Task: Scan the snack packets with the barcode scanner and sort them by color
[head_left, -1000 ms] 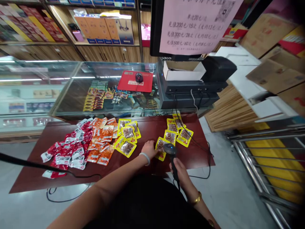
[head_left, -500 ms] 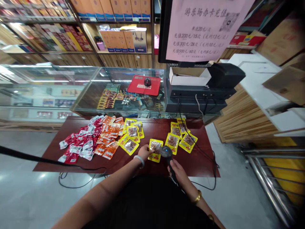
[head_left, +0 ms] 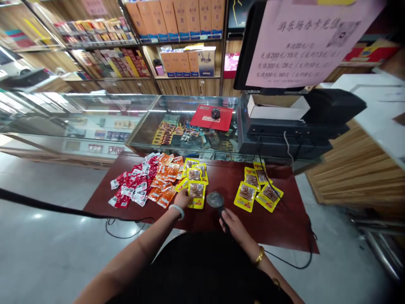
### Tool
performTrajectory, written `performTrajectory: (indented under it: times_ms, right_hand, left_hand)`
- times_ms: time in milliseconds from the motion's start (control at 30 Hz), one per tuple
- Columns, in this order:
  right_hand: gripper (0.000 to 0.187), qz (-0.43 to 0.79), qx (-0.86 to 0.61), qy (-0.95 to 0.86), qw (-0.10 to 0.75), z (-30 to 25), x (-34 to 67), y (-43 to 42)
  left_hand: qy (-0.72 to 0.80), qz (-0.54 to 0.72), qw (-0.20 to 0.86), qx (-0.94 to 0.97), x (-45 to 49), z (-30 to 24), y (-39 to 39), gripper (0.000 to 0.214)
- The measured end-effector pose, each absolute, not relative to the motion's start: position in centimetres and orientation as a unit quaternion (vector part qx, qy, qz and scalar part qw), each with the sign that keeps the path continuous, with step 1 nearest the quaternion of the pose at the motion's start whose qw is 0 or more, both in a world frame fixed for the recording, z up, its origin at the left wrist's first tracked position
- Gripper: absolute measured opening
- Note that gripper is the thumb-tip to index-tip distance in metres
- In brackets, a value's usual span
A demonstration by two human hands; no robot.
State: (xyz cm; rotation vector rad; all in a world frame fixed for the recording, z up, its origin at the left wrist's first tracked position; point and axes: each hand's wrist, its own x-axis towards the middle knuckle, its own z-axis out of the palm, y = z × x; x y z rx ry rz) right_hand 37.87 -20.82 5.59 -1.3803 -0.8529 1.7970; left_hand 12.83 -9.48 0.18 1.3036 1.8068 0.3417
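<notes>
Your left hand (head_left: 183, 198) pinching one yellow-edged snack sachet (head_left: 197, 195), your right hand (head_left: 233, 223) wrapped round a barcode scanner (head_left: 216, 200), orange sachets (head_left: 166, 196) left of your pinch

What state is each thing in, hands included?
Left hand: closed on yellow packet at its left edge
Yellow packet: held, overlapping left yellow packets
Right hand: gripping scanner by its handle
Scanner: held; trigger state hidden
Right yellow packets: lying loose, overlapping
Orange packets: heaped
Red-and-white packets: heaped
White box: open-topped
Mouse: resting on red mat
Monitor: on or off unclear
</notes>
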Motion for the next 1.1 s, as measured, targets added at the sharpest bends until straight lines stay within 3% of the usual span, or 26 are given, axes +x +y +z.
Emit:
performTrajectory:
  times_ms: [67,200,267,433,567,667,800,967,1100]
  right_hand:
    - [0.048,0.694,-0.543,-0.308,0.358,5.4,38.0,-21.2]
    - [0.049,0.684,-0.561,-0.258,0.389,4.7,39.3,-22.3]
    - [0.051,0.674,-0.571,-0.234,0.406,4.4,40.1,-22.9]
    - [0.061,0.653,-0.585,-0.177,0.447,3.9,42.6,-24.3]
    - [0.061,0.628,-0.602,-0.136,0.474,3.8,44.8,-25.5]
    - [0.062,0.611,-0.615,-0.116,0.484,3.8,46.2,-26.4]
    - [0.065,0.602,-0.624,-0.111,0.485,3.9,47.5,-27.6]
    - [0.074,0.595,-0.639,-0.102,0.477,3.7,48.3,-28.4]
    - [0.072,0.607,-0.633,-0.125,0.465,3.5,48.5,-28.1]
  left_hand:
    - [0.754,0.123,0.369,0.529,11.7,0.9,-8.4,0.031]
    - [0.797,0.107,0.123,0.582,11.7,2.0,-7.4,0.067]
    - [0.751,0.063,0.083,0.652,12.6,2.1,-7.8,0.069]
    - [0.67,-0.006,0.071,0.739,17.1,1.7,-8.6,0.06]
    - [0.573,-0.01,0.16,0.804,24.9,1.3,-8.1,0.052]
    - [0.567,-0.035,0.217,0.794,31.9,0.9,-7.8,0.057]
    - [0.595,-0.044,0.207,0.775,38.2,0.2,-8.0,0.069]
    - [0.592,-0.071,0.199,0.778,39.8,-0.3,-8.2,0.064]
    - [0.589,-0.08,0.293,0.749,37.5,-0.9,-8.0,0.05]
